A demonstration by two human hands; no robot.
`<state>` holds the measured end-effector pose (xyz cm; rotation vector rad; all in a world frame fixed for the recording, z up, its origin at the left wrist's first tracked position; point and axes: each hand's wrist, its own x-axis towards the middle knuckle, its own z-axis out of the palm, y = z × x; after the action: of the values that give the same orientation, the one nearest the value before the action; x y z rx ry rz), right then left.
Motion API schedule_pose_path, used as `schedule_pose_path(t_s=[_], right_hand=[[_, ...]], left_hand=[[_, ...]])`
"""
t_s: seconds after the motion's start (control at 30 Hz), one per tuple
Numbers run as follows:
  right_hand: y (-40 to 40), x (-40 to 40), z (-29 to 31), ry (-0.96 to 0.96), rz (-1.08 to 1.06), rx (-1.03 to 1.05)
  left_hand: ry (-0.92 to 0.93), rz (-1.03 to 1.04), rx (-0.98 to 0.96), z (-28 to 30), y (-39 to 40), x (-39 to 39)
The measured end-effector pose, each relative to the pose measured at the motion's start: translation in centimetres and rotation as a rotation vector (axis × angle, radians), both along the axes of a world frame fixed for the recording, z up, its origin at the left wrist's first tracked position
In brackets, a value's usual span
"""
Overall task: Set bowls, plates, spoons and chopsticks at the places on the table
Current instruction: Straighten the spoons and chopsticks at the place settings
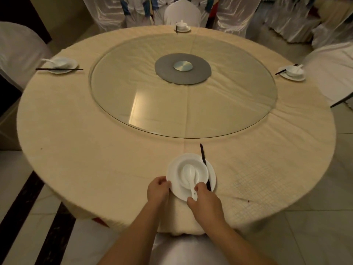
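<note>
At the far left of the round table (76, 115), a finished place lay before a draped chair: a white plate (57, 70) with a bowl and spoon on it, and dark chopsticks (59, 69) laid across its near rim, pointing toward the centre, probably so a diner could reach them without disturbing the bowl.

Nearer the person, the left hand (158, 190) curled its fingers round the left rim of the near plate (176, 192), seemingly to steady or nudge it square to the seat. That plate was plain glossy white, shallow, and sat close to the table's near edge. On it stood a small white bowl (193, 172), smooth and round, set slightly back of centre. A white ceramic spoon (191, 178) rested with its scoop in the bowl and its handle sloping out toward the person. The right hand (203, 199) pinched that handle between thumb and fingers, probably turning it to a tidy angle. Just right of the bowl, a pair of black chopsticks (205, 165) lay over the plate's right side, tips pointing toward the glass turntable (133, 104).

Across the table another setting (182, 27) stood, and at the far right a fourth (293, 72), each alike. This place looked nearly complete.
</note>
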<state>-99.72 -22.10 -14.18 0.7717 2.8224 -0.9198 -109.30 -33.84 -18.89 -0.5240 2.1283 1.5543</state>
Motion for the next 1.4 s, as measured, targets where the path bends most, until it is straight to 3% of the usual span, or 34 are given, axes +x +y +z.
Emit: schedule_pose_path(t_s=[0.23, 0.37, 0.47, 0.6, 0.7, 1.0, 1.4], right_hand=[[0.2, 0.1, 0.2, 0.014, -0.034, -0.02], [2.6, 1.0, 0.7, 0.049, -0.268, -0.081], [5.1, 2.6, 0.4, -0.096, -0.375, -0.089], [4.9, 3.9, -0.8, -0.33, -0.301, -0.152], [4.1, 3.8, -1.0, -0.389, -0.237, -0.127], [3.3, 3.3, -1.1, -0.326, -0.136, 0.01], [3.0, 3.2, -1.3, -0.296, -0.121, -0.006]], left_hand=[[-0.01, 0.001, 0.012, -0.3, -0.1, -0.1], [-0.009, 0.001, 0.011, -0.6, -0.2, -0.3], [-0.014, -0.006, 0.018, -0.8, -0.3, -0.3], [-0.012, -0.009, 0.029, -0.9, -0.4, -0.2], [-0.004, -0.013, 0.04, -0.9, -0.5, -0.2], [-0.014, -0.054, 0.035, -1.0, -0.8, -0.4], [-0.009, -0.054, 0.028, -1.4, -0.8, -0.6]])
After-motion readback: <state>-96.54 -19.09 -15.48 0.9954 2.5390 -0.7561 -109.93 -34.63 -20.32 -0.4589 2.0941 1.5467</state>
